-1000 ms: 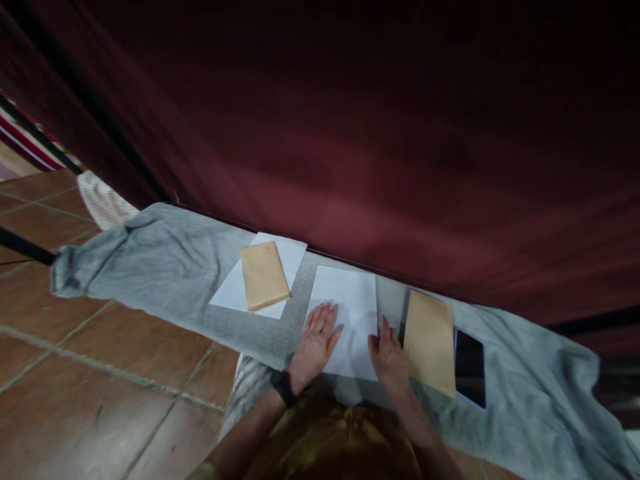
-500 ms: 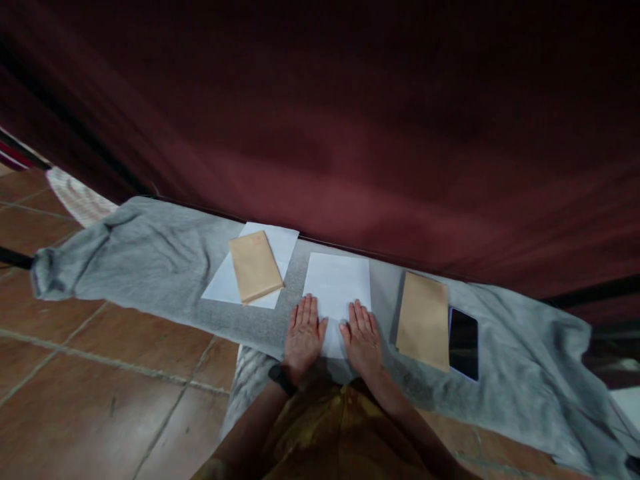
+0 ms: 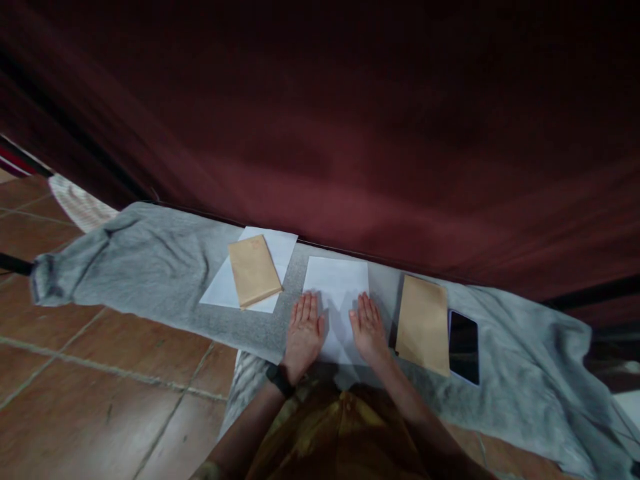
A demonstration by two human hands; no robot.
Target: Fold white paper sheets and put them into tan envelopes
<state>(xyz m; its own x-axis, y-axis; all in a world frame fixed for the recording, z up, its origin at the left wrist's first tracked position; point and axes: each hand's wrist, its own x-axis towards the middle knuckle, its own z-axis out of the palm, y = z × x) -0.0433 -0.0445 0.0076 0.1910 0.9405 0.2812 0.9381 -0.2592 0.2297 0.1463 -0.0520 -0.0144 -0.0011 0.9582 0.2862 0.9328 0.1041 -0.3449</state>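
A white sheet of paper (image 3: 337, 283) lies on a grey cloth (image 3: 150, 267) in front of me. My left hand (image 3: 303, 331) rests flat on the sheet's near left part, fingers stretched out. On the near right part my right hand (image 3: 369, 329) lies flat too, fingers extended. Neither hand holds anything. To the right of the sheet lies a brown envelope (image 3: 424, 323). To the left, a smaller brown envelope (image 3: 253, 269) sits on another white sheet (image 3: 223, 290).
A dark phone (image 3: 463, 347) lies on the cloth right of the large envelope. A dark red curtain (image 3: 350, 133) hangs behind the cloth. Brown floor tiles (image 3: 100, 387) spread to the left. A black band sits on my left wrist (image 3: 278, 380).
My right hand moved left from the sheet's right edge and flattened beside the left hand, then shifted slightly right and forward. The left hand stayed flat on the paper.
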